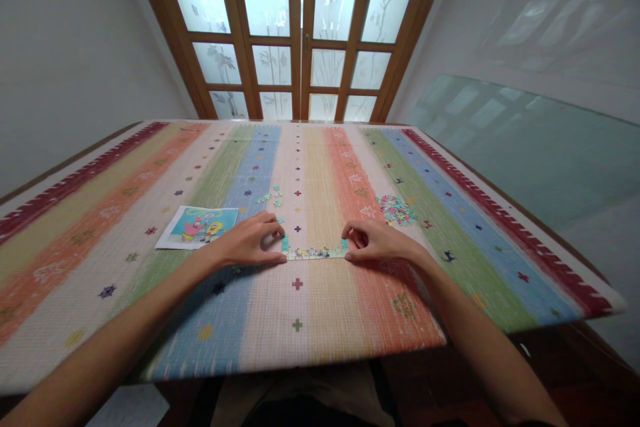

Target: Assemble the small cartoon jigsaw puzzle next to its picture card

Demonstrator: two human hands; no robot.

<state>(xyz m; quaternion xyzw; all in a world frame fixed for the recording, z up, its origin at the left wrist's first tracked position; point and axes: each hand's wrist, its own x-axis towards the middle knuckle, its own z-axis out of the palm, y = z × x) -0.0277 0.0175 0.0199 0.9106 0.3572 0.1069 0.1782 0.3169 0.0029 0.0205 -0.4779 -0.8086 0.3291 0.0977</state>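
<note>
Left hand (253,240) at the left end of the puzzle strip (313,254), thumb on the near corner, fingers curled at the side pieces above it; thumb and fingertips slightly apart with the strip end between, cannot tell if actually clamped. Right hand (377,240) mirrors it at the right end: thumb low by the near corner, fingers bent over by the teal side pieces (345,243), small gap between, firmness of grip also unclear. Strip lies flat, roughly parallel to the near edge of the worktop (327,307), about midway between its left and right edges, closer to the near edge than the far one. Small printed figures along it, too tiny to identify. Picture card (204,225) flat, just beside the left hand on the side toward the worktop's left edge; shows a pink and a yellow cartoon figure on blue. Few loose pieces (277,203) scattered beyond the left hand, toward the far edge. Bigger pile of pieces (395,210), teal with some pink, just beyond the right hand, toward the far right corner. Striped tablecloth (190,347) under everything, multicolour, dark red bands by the left and right edges. Wooden glazed doors (296,67) past the far edge.
</note>
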